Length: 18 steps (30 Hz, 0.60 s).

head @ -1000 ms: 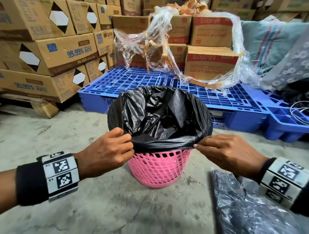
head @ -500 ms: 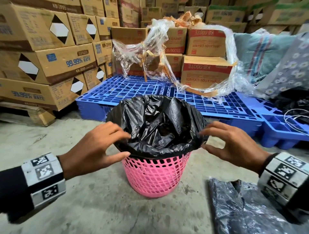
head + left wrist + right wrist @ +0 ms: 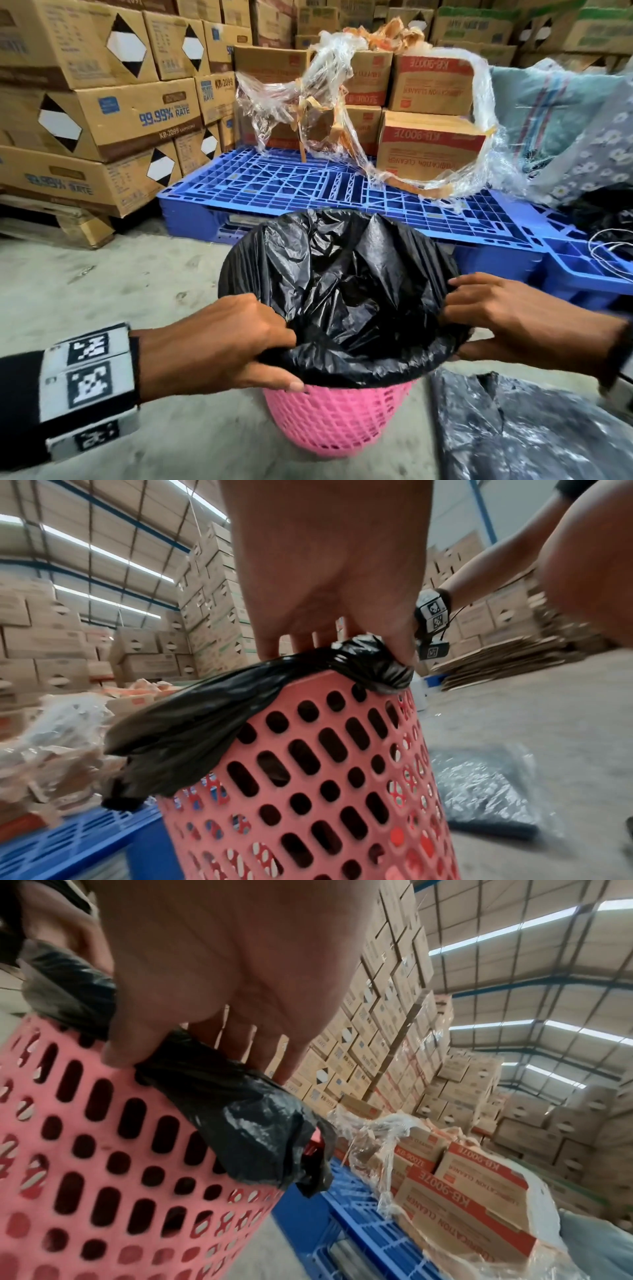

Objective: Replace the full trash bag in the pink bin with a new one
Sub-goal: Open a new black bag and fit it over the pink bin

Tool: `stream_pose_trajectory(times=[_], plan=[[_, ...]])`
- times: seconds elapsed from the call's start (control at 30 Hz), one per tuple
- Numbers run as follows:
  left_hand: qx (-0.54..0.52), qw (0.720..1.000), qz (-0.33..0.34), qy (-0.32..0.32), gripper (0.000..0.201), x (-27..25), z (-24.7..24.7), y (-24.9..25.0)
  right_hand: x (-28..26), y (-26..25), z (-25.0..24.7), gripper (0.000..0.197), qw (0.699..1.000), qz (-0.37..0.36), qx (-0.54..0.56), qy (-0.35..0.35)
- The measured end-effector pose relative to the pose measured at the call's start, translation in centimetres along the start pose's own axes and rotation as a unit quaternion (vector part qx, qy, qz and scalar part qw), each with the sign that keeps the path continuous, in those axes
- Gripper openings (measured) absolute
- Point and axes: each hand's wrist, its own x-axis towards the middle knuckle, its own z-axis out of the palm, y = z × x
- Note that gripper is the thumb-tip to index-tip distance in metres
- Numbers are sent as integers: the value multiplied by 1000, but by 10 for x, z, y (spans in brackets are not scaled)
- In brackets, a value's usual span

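At frame centre the pink bin (image 3: 337, 419) holds a black trash bag (image 3: 346, 298); left hand (image 3: 222, 346) and right hand (image 3: 513, 315) each pinch its rim

Bag (image 3: 342, 291) in bin (image 3: 335, 418), pallet (image 3: 308, 185) behind, folded bags (image 3: 520, 431) right

A warehouse: stacked cardboard boxes (image 3: 102, 113), blue plastic pallets (image 3: 308, 181), high roof trusses (image 3: 548, 974).

Count: 1 pink bin (image 3: 337, 416); 1 black bag (image 3: 342, 291) in it; 1 folded bag (image 3: 520, 428) on floor; 2 hands; 2 blue pallets (image 3: 308, 181)
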Motion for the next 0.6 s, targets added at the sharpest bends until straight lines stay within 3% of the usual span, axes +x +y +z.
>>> stream_pose_trajectory(times=[0.1,0.2,0.27,0.33,0.4,0.5,0.6], plan=[[-81,997,10,-14,42,-2,-7,10,-16,-11,-6,29,995,25,59,-81],[-69,993,-37,83,48,0,-6,-6,-9,-12,-27,47,978,79,151,-120],[-61,980,-154,114,63,4,-2,-25,11,-15,-52,65,970,94,185,-126],[-118,943,-303,73,86,8,4,-45,42,-19,-73,82,971,83,163,-152],[-187,907,-377,24,101,11,16,-58,78,-25,-77,100,970,60,119,-204],[-260,887,-382,22,103,10,33,-66,127,-37,-59,112,964,29,61,-256],[-264,890,-371,38,95,7,38,-67,156,-51,-16,93,964,45,34,-260]])
